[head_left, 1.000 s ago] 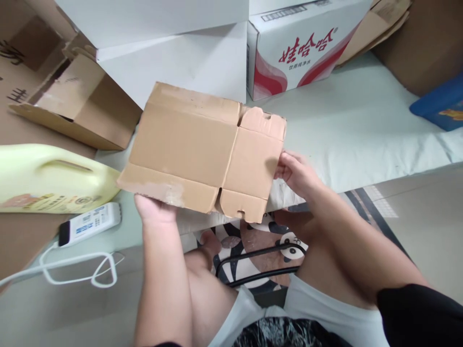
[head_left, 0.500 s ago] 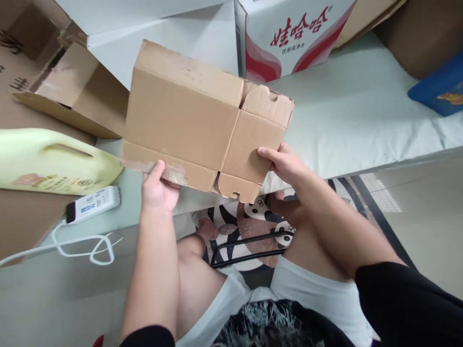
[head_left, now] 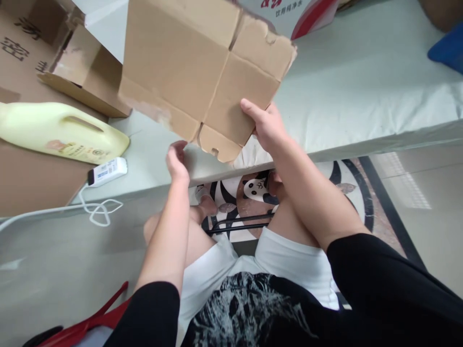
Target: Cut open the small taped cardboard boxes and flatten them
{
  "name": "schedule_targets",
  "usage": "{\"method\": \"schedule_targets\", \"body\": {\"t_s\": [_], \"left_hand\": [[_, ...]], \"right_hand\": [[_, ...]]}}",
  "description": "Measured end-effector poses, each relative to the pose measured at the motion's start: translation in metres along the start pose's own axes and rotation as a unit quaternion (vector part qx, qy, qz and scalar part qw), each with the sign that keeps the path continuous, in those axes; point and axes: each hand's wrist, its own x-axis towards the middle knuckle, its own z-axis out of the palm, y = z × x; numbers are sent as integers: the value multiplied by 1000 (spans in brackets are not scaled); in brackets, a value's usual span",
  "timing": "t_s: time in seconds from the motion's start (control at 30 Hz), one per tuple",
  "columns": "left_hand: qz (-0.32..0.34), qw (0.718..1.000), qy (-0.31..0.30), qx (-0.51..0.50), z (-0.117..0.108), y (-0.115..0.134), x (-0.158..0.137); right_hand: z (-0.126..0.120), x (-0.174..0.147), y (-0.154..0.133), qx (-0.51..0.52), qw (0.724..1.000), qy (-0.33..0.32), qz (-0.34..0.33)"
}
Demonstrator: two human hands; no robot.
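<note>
A creased, partly flattened brown cardboard box [head_left: 173,53] is held up over the table, with slots and notched flaps at its right end. My right hand [head_left: 265,123] grips that end, thumb lying on the face and the other fingers hidden behind. Just below the lower edge of the cardboard, my left hand [head_left: 177,161] is apart from it, its fingers loosely curved and nothing seen in them.
On the left a yellow jug [head_left: 61,132] lies by a white power strip [head_left: 108,172] with a looped cable. An open carton [head_left: 87,72] stands behind. At the back are a white-and-red box [head_left: 314,19] and a blue container [head_left: 448,50] on the covered table [head_left: 361,96].
My left hand has let go of the cardboard's lower left edge and dropped below it. My right hand still holds the cardboard, now higher in view and tilted more. The view has shifted.
</note>
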Motion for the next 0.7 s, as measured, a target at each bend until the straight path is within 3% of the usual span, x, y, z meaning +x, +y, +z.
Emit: {"method": "schedule_targets", "body": {"t_s": [0.07, 0.23, 0.37, 0.57, 0.7], "left_hand": [[42, 992, -22, 113, 8, -3, -10], [92, 965, -84, 229, 21, 9, -20], [97, 949, -85, 289, 20, 20, -18], [93, 931, -94, 339, 15, 27, -16], [93, 926, -96, 352, 13, 27, -15]], "right_hand": [[-10, 1, -1, -9, 1000, 21, -13], [-30, -4, -20, -42, 993, 75, -82], [-38, -9, -39, -21, 982, 145, -122], [-40, -10, -54, 11, 953, 290, -83], [-42, -13, -55, -20, 945, 324, -48]]}}
